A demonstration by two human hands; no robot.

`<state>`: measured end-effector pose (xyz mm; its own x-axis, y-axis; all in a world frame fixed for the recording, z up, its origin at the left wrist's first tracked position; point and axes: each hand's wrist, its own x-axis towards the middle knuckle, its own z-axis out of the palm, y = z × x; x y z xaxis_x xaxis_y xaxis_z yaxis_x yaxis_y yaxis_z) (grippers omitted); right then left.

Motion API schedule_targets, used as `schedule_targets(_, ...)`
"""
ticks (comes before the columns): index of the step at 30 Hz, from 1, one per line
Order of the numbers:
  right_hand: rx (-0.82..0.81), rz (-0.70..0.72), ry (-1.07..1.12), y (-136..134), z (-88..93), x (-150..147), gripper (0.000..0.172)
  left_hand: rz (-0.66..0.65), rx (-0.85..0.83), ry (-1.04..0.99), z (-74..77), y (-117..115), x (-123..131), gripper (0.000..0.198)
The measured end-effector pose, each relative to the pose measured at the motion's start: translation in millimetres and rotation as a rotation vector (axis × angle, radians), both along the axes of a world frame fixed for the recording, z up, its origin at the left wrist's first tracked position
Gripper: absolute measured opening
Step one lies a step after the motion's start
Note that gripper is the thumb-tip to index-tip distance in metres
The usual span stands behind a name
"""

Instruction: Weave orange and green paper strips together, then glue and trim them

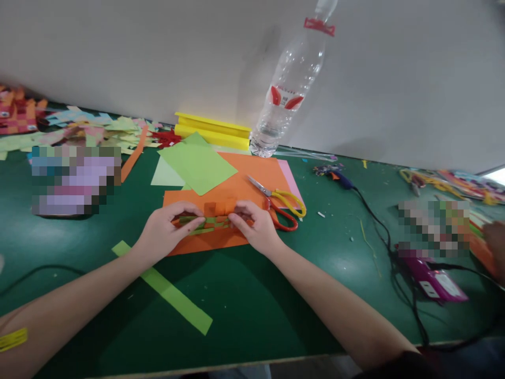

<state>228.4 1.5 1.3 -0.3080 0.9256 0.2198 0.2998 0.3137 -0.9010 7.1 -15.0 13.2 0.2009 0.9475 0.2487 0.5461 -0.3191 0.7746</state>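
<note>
My left hand [168, 229] and my right hand [252, 223] pinch the two ends of a small woven paper piece [215, 223] of orange and green strips. It is held over a sheet of orange paper [181, 246]. Just beyond my right hand lie scissors [282, 199] with one yellow and one red handle, blades spread. A green paper square [197, 163] rests past my hands on more orange paper [252, 168]. Under my left forearm, a long green paper strip [177, 302] lies slanted on the green table [252, 316].
A clear plastic bottle [292, 79] stands at the wall beside a yellow folded sheet [213, 131]. Paper scraps [90, 126] pile up at the back left, near a pixelated object [77, 181]. On the right are a glue gun [341, 179], its cord, a purple power strip [432, 276] and another person's hand [495, 242].
</note>
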Motion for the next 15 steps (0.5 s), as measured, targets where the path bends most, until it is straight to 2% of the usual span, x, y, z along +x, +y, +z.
schedule_targets(7, 0.000, 0.001, -0.059, 2.7, -2.7, 1.6, 0.018, 0.029, -0.006, 0.034, -2.5, 0.6, -0.5, 0.022)
schedule_targets(15, 0.047, -0.036, -0.005, 1.3, -3.4, 0.4, 0.020, 0.019, -0.014, 0.006, -1.0, 0.4, 0.8, 0.018)
